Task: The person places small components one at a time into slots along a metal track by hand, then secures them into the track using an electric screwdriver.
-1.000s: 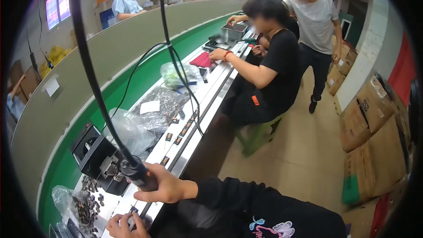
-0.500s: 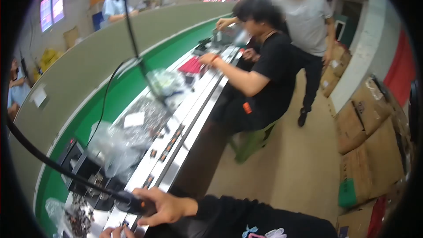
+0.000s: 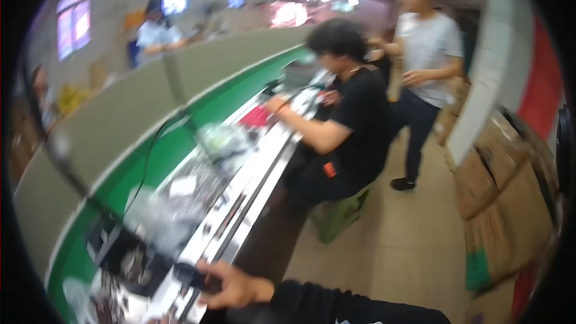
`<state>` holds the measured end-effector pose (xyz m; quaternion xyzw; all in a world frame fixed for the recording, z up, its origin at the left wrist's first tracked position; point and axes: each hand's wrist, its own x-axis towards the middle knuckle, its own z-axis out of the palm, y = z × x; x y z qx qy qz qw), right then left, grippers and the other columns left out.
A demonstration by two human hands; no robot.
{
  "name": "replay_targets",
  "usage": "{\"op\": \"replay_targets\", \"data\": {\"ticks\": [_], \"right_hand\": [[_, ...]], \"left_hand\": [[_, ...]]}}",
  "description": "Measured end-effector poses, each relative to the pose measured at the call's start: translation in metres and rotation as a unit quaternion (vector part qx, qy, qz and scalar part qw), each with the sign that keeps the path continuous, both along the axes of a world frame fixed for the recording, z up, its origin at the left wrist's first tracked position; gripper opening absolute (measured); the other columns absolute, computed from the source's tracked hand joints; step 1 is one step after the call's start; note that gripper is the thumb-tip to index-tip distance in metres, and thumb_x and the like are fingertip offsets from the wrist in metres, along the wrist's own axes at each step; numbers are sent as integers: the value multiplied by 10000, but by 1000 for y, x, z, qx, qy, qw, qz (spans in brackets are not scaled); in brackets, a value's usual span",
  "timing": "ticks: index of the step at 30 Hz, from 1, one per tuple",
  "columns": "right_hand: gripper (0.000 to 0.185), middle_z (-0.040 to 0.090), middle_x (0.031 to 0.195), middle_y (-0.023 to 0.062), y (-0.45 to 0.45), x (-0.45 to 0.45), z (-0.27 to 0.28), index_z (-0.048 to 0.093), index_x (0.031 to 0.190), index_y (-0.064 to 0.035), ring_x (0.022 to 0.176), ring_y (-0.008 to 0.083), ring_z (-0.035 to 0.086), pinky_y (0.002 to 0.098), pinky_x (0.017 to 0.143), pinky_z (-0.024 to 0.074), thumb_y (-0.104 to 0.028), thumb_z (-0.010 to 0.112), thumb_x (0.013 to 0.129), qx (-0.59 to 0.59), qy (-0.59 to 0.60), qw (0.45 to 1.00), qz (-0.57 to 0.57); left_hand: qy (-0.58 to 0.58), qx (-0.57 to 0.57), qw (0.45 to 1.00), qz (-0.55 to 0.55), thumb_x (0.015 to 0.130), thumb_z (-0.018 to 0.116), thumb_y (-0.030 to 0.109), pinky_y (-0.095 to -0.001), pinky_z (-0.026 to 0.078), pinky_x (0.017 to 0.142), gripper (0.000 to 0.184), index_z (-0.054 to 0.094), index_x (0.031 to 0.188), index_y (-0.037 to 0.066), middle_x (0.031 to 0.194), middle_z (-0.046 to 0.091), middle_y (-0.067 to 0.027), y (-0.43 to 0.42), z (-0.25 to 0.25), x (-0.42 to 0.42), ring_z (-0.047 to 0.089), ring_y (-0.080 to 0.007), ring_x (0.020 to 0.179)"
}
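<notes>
My right hand (image 3: pixel 231 285) is wrapped round a black corded electric screwdriver (image 3: pixel 188 273) above the near end of the white bench (image 3: pixel 249 209). Its dark cord (image 3: pixel 66 171) runs up to the left, smeared by motion. Only a sliver of my left hand (image 3: pixel 159 320) shows at the bottom edge; its fingers and anything in them are hidden. Small dark parts (image 3: pixel 231 216) lie in a row along the bench ahead of my right hand. Left of that hand stand black boxy devices (image 3: pixel 135 264), with loose small metal parts (image 3: pixel 111 306) nearer to me.
Clear plastic bags (image 3: pixel 162 213) lie along the bench by a green-and-grey partition (image 3: pixel 240 60). A co-worker in black (image 3: pixel 354 108) sits on a green stool (image 3: pixel 342 219) farther along. Another person (image 3: pixel 426 54) stands behind. Cardboard boxes (image 3: pixel 510 222) are stacked at the right.
The view has tilted up and blurred. My left hand has nearly dropped out of the frame. My right hand still grips the screwdriver. The standing person has moved, with an arm now bent in front.
</notes>
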<state>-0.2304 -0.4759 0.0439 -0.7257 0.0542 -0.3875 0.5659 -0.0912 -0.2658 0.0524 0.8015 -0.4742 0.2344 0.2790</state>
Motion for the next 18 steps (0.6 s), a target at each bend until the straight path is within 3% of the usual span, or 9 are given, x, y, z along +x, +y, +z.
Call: {"op": "replay_targets", "data": {"ticks": [1, 2, 3, 4, 5, 9, 15, 16, 18], "right_hand": [[639, 671, 1000, 128, -4, -13, 11, 656, 1278, 18, 854, 203, 646, 345, 784, 529, -241, 906, 749, 8, 133, 991, -15], [606, 684, 997, 126, -6, -20, 8, 678, 1207, 23, 870, 190, 669, 332, 761, 548, -261, 914, 727, -112, 98, 984, -96], [489, 695, 996, 107, -14, -28, 44, 690, 1157, 18, 895, 176, 677, 290, 754, 544, -229, 867, 775, 5, 259, 966, 13], [259, 685, 953, 70, -11, -33, -5, 694, 1029, -23, 818, 130, 625, 246, 681, 500, -224, 766, 883, 61, 271, 960, -39], [259, 685, 953, 70, -10, -34, -16, 694, 1029, -23, 818, 130, 625, 246, 681, 500, -224, 766, 883, 91, 278, 954, 71], [739, 483, 753, 35, -43, -16, -29, 299, 1471, 5, 563, 106, 432, 251, 516, 376, -341, 714, 968, 123, -80, 983, 107], [725, 518, 692, 26, -28, -21, -34, 413, 1351, -57, 520, 113, 461, 266, 464, 359, -384, 840, 865, 115, -77, 990, 41], [725, 524, 687, 25, -23, -22, -41, 427, 1389, -107, 530, 117, 462, 265, 484, 346, -385, 838, 861, 187, -39, 979, 71], [597, 628, 812, 24, -26, -24, -26, 575, 1349, -99, 718, 150, 606, 299, 660, 505, -173, 859, 829, 507, -46, 833, 218]], "left_hand": [[-52, 23, 998, 7, 837, 779, 162, -472, 531, 798, 167, 791, 962, 51, 967, 707, -196, 11, -9, 3, 661, -384, 919], [1, -2, 1000, 2, 794, 781, 161, -482, 433, 941, 306, 734, 1057, 13, 1122, 623, -211, 25, -47, 24, 558, -401, 1079], [113, 29, 993, 30, 780, 757, 89, -468, 425, 920, 242, 752, 1007, 5, 1033, 626, -187, 12, 1, -9, 565, -373, 1038], [79, 9, 996, 51, 760, 759, 50, -464, 419, 904, 247, 758, 1003, 9, 1014, 636, -175, 9, 3, -14, 579, -357, 1009], [85, -1, 994, 65, 745, 789, 129, -521, 394, 985, 292, 751, 1022, 48, 1082, 623, -164, 17, -2, -15, 562, -389, 1078], [27, -111, 986, 122, 700, 793, 38, -453, 414, 902, 248, 754, 942, 77, 959, 684, -45, 46, -9, 5, 627, -284, 963], [-23, -107, 928, 357, 680, 754, 20, -464, 473, 935, 251, 766, 928, 62, 985, 719, -141, 130, -18, 19, 648, -355, 996], [-9, -95, 911, 401, 690, 751, 37, -486, 474, 967, 269, 763, 959, 49, 1038, 714, -171, 139, -15, 18, 634, -368, 1058], [-40, -75, 918, 386, 759, 721, 9, -500, 493, 924, 176, 743, 933, -13, 1000, 714, -215, 162, -23, 30, 656, -395, 949]]}}
